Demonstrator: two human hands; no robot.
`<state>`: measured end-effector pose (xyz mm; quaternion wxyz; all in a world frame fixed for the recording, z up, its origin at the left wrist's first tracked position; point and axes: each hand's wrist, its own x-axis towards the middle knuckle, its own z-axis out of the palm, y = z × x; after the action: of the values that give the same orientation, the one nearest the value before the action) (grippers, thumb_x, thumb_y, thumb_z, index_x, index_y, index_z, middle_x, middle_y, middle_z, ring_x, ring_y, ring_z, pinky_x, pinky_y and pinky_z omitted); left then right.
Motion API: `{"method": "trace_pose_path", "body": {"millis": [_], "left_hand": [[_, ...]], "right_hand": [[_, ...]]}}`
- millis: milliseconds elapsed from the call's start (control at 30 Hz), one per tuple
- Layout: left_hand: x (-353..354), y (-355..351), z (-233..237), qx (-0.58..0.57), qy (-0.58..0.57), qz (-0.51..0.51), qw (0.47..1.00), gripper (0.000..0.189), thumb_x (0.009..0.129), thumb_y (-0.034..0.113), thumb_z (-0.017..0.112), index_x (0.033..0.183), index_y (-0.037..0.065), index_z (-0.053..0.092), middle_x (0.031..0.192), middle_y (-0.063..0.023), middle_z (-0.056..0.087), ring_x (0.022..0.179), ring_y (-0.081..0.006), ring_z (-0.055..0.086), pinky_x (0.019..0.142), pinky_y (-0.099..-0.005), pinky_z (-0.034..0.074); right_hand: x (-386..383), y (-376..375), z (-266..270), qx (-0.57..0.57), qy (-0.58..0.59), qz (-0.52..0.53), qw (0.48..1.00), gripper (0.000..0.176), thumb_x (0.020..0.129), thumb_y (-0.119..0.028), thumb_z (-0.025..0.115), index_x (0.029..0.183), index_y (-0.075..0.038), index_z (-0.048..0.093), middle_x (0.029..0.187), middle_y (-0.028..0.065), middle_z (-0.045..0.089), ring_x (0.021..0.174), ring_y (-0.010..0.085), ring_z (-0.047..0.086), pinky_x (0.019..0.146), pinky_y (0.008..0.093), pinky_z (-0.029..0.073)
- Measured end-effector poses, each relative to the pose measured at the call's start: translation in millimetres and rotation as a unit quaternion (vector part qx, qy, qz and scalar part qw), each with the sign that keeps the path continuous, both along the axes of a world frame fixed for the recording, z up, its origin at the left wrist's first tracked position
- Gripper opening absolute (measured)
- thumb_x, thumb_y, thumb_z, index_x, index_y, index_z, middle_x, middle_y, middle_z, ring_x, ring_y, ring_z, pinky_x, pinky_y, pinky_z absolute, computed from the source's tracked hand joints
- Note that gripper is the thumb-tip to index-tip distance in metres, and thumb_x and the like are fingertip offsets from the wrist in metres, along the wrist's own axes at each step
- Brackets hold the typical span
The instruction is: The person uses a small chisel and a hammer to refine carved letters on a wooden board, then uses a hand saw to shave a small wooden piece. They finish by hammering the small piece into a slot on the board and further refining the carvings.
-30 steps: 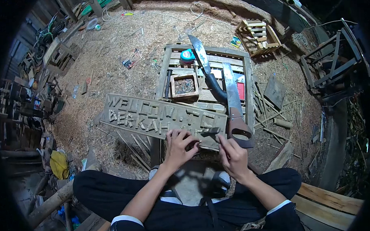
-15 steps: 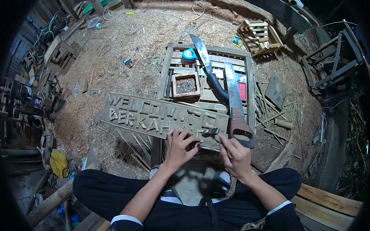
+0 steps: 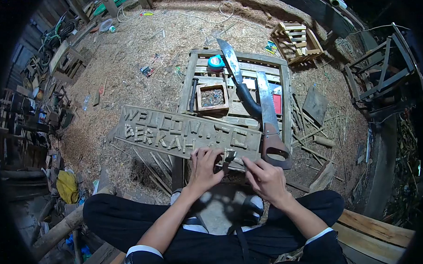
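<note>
While the hammer (image 3: 230, 155) is this close to the left hand (image 3: 204, 167), a stray blow could bruise its fingertips.
Left thumb and fingers curl toward each other, any pinched piece hidden; right hand (image 3: 267, 181) fingers wrap the handle. Under and left of the fingers lies the lettered board (image 3: 121, 128), which might shift if struck off-center. Just beyond the right fingers, the saw (image 3: 271, 141) crowds the swing; farther ahead lie machete (image 3: 249, 102) and box (image 3: 201, 106).

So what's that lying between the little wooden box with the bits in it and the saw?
A machete: its black handle crosses the slats between the box and the saw, as the head view shows.
</note>
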<state>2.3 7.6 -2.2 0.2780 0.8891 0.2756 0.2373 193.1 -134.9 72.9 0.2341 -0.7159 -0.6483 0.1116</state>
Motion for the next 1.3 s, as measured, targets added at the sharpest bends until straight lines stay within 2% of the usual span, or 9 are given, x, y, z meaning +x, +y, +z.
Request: {"method": "trace_pose_path", "body": {"millis": [133, 267, 333, 467, 633, 800, 867, 1033, 1300], "left_hand": [[2, -4, -1, -0.014, -0.001, 0.012, 1.000, 0.055, 0.076, 0.022, 0.083, 0.124, 0.011, 0.061, 0.106, -0.0072, 0.063, 0.111, -0.0286, 0.055, 0.105, -0.0476, 0.032], [1, -2, 0, -0.040, 0.005, 0.016, 0.999, 0.055, 0.077, 0.025, 0.082, 0.127, 0.010, 0.062, 0.112, -0.0069, 0.065, 0.116, -0.0290, 0.054, 0.109, -0.0491, 0.031], [-1, -5, -2, -0.039, 0.003, 0.017, 0.999, 0.055, 0.077, 0.024, 0.082, 0.127, 0.010, 0.062, 0.112, -0.0066, 0.065, 0.116, -0.0288, 0.054, 0.109, -0.0492, 0.030], [0, -3, 1, -0.051, 0.023, 0.007, 0.998, 0.055, 0.078, 0.025, 0.082, 0.127, 0.010, 0.062, 0.110, -0.0066, 0.066, 0.116, -0.0293, 0.054, 0.108, -0.0496, 0.031], [0, -3, 2, -0.050, 0.026, 0.008, 0.998, 0.052, 0.080, 0.024, 0.081, 0.127, 0.010, 0.063, 0.111, -0.0071, 0.067, 0.118, -0.0290, 0.055, 0.107, -0.0500, 0.032], [0, 2, 3, -0.020, 0.001, -0.009, 1.000, 0.043, 0.081, 0.022, 0.080, 0.121, 0.011, 0.068, 0.110, -0.0064, 0.066, 0.115, -0.0285, 0.055, 0.106, -0.0478, 0.033], [-1, 2, 8, -0.019, 0.005, -0.021, 1.000, 0.039, 0.081, 0.021, 0.080, 0.118, 0.012, 0.071, 0.109, -0.0060, 0.065, 0.113, -0.0280, 0.055, 0.106, -0.0468, 0.034], [-1, 8, 10, -0.005, 0.021, -0.056, 0.998, 0.033, 0.081, 0.020, 0.079, 0.114, 0.016, 0.077, 0.104, -0.0051, 0.062, 0.109, -0.0264, 0.055, 0.105, -0.0456, 0.034], [3, 7, 13, -0.012, 0.021, -0.049, 0.998, 0.032, 0.084, 0.022, 0.079, 0.115, 0.016, 0.077, 0.104, -0.0057, 0.059, 0.107, -0.0272, 0.054, 0.104, -0.0456, 0.034]], "right_hand": [[0, 0, 7, 0.064, 0.036, -0.038, 0.997, 0.046, 0.093, -0.016, 0.073, 0.138, -0.016, 0.069, 0.085, 0.0073, 0.066, 0.069, 0.0283, 0.068, 0.058, 0.0413, 0.054], [-1, 1, 5, -0.046, -0.019, -0.012, 0.999, 0.047, 0.091, -0.013, 0.074, 0.137, -0.013, 0.069, 0.084, 0.0081, 0.065, 0.069, 0.0287, 0.068, 0.058, 0.0412, 0.054], [-2, 2, 5, 0.063, 0.016, -0.051, 0.997, 0.044, 0.091, -0.016, 0.075, 0.135, -0.015, 0.071, 0.086, 0.0079, 0.068, 0.070, 0.0284, 0.070, 0.058, 0.0404, 0.055], [-1, -4, -4, -0.009, -0.017, -0.006, 1.000, 0.048, 0.089, -0.014, 0.076, 0.137, -0.014, 0.070, 0.087, 0.0079, 0.068, 0.071, 0.0270, 0.070, 0.058, 0.0401, 0.054], [-2, -3, -3, 0.095, -0.011, -0.035, 0.995, 0.050, 0.087, -0.014, 0.078, 0.136, -0.014, 0.071, 0.086, 0.0071, 0.066, 0.069, 0.0258, 0.068, 0.059, 0.0390, 0.055], [-1, -7, -13, 0.054, -0.019, -0.012, 0.998, 0.052, 0.085, -0.013, 0.078, 0.136, -0.012, 0.071, 0.086, 0.0077, 0.066, 0.070, 0.0259, 0.068, 0.061, 0.0384, 0.056], [2, -10, -17, 0.131, -0.018, -0.053, 0.990, 0.051, 0.084, -0.012, 0.079, 0.134, -0.013, 0.072, 0.087, 0.0077, 0.067, 0.071, 0.0259, 0.068, 0.061, 0.0378, 0.056], [3, -16, -19, 0.077, -0.041, 0.029, 0.996, 0.058, 0.078, -0.014, 0.082, 0.135, -0.016, 0.072, 0.093, 0.0050, 0.068, 0.078, 0.0227, 0.069, 0.066, 0.0366, 0.056], [6, -22, -34, 0.092, -0.059, 0.026, 0.994, 0.062, 0.075, -0.017, 0.083, 0.136, -0.017, 0.072, 0.089, 0.0043, 0.067, 0.073, 0.0223, 0.066, 0.062, 0.0363, 0.055]]}}
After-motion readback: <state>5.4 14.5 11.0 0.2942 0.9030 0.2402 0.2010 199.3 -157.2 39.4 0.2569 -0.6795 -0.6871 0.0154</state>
